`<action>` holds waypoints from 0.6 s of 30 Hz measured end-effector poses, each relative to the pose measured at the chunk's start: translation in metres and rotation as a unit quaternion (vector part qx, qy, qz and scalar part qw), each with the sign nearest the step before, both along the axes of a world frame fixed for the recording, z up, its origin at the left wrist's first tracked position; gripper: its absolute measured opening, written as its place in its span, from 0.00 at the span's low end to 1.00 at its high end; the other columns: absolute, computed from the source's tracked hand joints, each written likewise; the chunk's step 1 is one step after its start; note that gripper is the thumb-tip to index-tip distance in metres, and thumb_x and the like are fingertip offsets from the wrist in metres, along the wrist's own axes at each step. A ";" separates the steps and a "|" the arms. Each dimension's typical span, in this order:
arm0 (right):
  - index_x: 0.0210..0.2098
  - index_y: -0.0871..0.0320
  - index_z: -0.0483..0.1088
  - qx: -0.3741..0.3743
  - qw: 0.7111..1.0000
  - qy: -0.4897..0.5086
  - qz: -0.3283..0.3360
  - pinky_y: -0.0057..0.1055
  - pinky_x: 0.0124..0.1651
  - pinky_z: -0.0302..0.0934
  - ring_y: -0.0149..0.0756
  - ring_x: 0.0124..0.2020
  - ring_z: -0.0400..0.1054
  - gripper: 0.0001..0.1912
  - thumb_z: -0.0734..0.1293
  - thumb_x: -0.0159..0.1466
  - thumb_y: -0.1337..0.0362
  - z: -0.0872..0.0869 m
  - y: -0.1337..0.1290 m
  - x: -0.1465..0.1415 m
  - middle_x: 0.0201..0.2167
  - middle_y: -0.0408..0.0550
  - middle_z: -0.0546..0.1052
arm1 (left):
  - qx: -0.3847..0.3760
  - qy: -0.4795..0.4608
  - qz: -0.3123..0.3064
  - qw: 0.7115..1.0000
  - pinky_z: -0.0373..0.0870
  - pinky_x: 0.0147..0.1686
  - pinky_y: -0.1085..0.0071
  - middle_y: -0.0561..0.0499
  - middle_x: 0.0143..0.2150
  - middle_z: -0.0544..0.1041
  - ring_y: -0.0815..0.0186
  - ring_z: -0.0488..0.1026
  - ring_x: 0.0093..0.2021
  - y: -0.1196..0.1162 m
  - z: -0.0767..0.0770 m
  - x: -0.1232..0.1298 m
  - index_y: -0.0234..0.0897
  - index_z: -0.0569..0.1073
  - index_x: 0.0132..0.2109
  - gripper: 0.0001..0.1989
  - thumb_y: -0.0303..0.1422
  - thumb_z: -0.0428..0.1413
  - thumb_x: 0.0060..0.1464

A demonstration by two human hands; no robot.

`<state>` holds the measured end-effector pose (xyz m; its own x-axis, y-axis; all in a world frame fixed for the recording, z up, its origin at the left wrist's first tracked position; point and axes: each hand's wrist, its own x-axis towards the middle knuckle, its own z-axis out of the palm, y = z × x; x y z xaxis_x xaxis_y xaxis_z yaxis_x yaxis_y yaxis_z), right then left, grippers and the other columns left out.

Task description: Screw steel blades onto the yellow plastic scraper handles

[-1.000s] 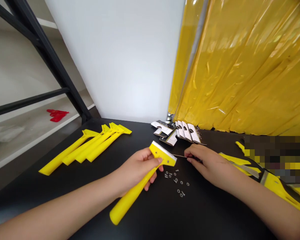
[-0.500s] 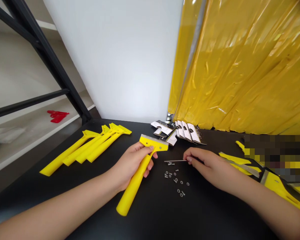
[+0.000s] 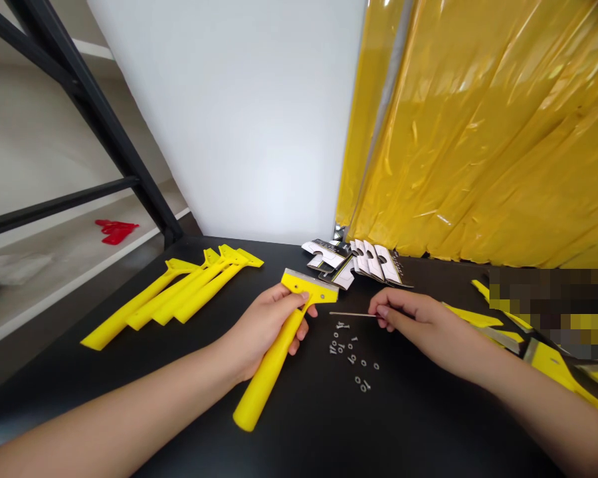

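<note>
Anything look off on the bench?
Loose fasteners lie scattered on the table below the right hand, unsorted while other parts sit grouped. A red piece also sits alone on the shelf beside the table, the only red item in view.

Bright light, probably overhead, glare on plastic curtain (image 3: 483, 139), warped edges

a workshop, with scrapers (image 3: 129, 307) on a workbench (image 3: 403, 425).

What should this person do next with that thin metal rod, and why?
Probably bring the thin metal rod in the right hand to the yellow scraper in the left hand, since it is held up near the rod's tip.
</note>
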<state>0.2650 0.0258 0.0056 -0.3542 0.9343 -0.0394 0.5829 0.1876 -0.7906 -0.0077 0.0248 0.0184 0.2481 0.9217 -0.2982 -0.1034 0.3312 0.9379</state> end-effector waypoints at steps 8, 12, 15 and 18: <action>0.45 0.51 0.77 -0.143 0.966 0.107 0.186 0.37 0.44 0.64 0.40 0.38 0.67 0.17 0.61 0.75 0.49 0.049 -0.015 0.039 0.38 0.49 0.75 | -0.009 -0.004 -0.001 1.000 0.66 0.17 0.77 0.49 0.33 0.77 0.71 0.69 0.23 -0.001 -0.001 -0.002 0.35 0.72 0.40 0.09 0.37 0.60 0.62; 0.44 0.49 0.78 -0.181 0.952 -0.045 0.244 0.38 0.51 0.65 0.43 0.45 0.72 0.15 0.61 0.76 0.54 0.078 -0.024 0.055 0.43 0.51 0.78 | 0.000 -0.003 -0.003 1.000 0.66 0.17 0.77 0.48 0.36 0.77 0.70 0.70 0.25 -0.001 -0.002 -0.002 0.35 0.72 0.40 0.09 0.37 0.60 0.61; 0.46 0.47 0.76 -0.067 0.984 -0.075 0.150 0.37 0.50 0.65 0.42 0.45 0.71 0.15 0.58 0.76 0.53 0.073 -0.015 0.058 0.42 0.49 0.77 | 0.001 -0.006 -0.003 1.000 0.66 0.18 0.76 0.48 0.36 0.78 0.70 0.70 0.25 -0.001 -0.002 -0.002 0.35 0.73 0.40 0.09 0.37 0.60 0.60; 0.48 0.48 0.74 0.161 0.984 -0.056 0.050 0.43 0.54 0.65 0.47 0.48 0.71 0.14 0.60 0.75 0.52 0.057 0.001 0.053 0.45 0.51 0.76 | -0.007 -0.013 -0.005 1.000 0.69 0.19 0.75 0.43 0.41 0.81 0.70 0.71 0.26 0.000 -0.001 -0.002 0.34 0.74 0.40 0.09 0.36 0.60 0.60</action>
<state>0.3177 0.0272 0.0626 -0.4549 0.8657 0.2089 0.6295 0.4785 -0.6122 -0.0099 0.0245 0.0172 0.2654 0.9148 -0.3044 -0.1243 0.3455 0.9302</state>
